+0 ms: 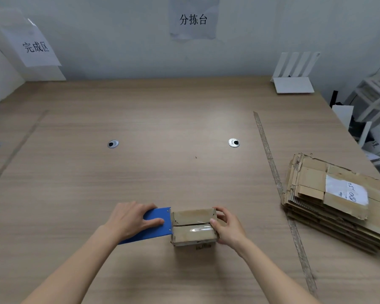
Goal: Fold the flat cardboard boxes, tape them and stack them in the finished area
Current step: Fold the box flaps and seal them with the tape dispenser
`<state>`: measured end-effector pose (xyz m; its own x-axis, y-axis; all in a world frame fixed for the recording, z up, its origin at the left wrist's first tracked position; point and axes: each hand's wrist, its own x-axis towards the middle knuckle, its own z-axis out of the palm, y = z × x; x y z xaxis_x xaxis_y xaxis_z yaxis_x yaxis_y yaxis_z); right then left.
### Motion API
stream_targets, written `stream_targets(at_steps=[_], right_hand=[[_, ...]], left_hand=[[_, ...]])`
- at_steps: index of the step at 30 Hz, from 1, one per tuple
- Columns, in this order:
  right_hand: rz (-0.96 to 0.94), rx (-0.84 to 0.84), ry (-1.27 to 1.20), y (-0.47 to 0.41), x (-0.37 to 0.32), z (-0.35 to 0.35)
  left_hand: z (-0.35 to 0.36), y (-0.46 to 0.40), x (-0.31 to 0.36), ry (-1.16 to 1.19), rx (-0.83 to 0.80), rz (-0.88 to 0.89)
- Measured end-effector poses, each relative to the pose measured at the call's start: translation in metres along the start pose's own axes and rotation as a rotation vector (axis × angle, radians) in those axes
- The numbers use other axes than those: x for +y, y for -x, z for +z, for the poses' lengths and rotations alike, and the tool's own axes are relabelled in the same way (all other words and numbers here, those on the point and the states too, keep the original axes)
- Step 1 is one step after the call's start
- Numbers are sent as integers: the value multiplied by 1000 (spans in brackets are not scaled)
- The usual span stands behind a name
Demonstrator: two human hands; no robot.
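Note:
A small folded cardboard box [192, 234] stands on the wooden table [140, 172] near the front edge, its top flaps closed with clear tape along the seam. My left hand [130, 219] grips a blue tape dispenser [157, 226] whose front end touches the box's left side. My right hand [227, 227] holds the box's right end, thumb on top by the seam, fingers curled round the far corner. A stack of flat cardboard boxes [336, 198] lies at the right, the top one bearing a white label.
A tape strip [274, 176] runs down the table left of the flat stack. Two round cable grommets [113, 144] [234, 142] sit mid-table. A white stand [293, 81] is at the back right. Paper signs [34, 47] [193, 19] hang on the wall.

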<state>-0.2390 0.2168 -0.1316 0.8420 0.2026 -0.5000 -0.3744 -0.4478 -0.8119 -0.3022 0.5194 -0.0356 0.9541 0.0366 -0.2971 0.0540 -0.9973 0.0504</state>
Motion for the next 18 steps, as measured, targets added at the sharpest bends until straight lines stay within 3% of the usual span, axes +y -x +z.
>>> stream_targets(at_steps=[8,18], right_hand=[[-27,27,27,1,2,2],[-51,18,46,2,0,-2]], left_hand=[[3,-3,-10,51,-6,-3],[1,4,-8,-106,-31,-38]])
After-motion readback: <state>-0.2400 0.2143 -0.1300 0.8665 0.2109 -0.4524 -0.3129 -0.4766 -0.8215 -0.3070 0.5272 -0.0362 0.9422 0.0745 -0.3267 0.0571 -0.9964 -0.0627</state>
